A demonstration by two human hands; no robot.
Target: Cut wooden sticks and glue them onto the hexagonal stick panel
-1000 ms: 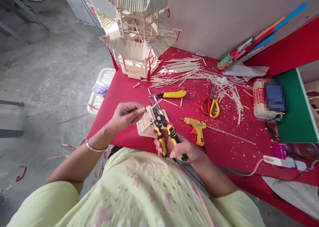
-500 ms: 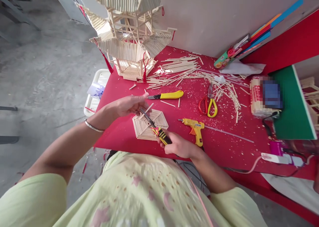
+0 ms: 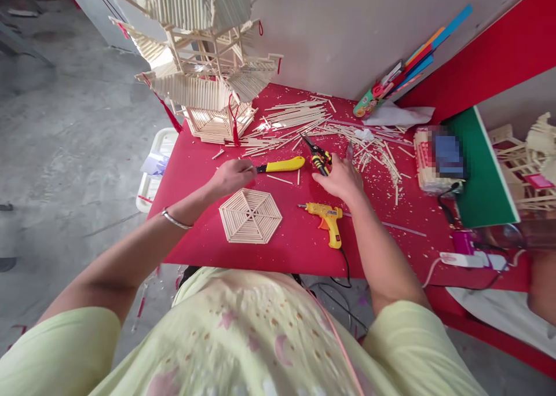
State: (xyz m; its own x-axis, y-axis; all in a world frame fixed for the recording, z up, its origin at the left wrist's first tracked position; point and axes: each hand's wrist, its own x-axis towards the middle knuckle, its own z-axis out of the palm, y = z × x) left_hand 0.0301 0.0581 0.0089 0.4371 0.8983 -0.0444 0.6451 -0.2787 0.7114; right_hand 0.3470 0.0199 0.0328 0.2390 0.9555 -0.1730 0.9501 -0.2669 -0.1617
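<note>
A flat heptagon-like panel of thin sticks lies on the red table near its front edge. Above its upper left is my left hand, fingers curled together by the black tip of a yellow utility knife; what they hold, if anything, is hidden. My right hand is at black-and-yellow pliers, its fingers round the handles, jaws pointing up and left. Just beyond this hand, the red-and-yellow-handled tool is mostly covered. Below it lies a yellow glue gun.
A tiered stick pagoda with red tassels stands at the back left. Loose sticks and chips litter the back. Rightward are a stick bundle, a green board and a power strip. A person's arm shows at the right edge.
My right hand has carried the pliers up and right, away from the panel. My left hand has drawn its fingers in and moved off the panel, which is now uncovered. The view has shifted slightly.
</note>
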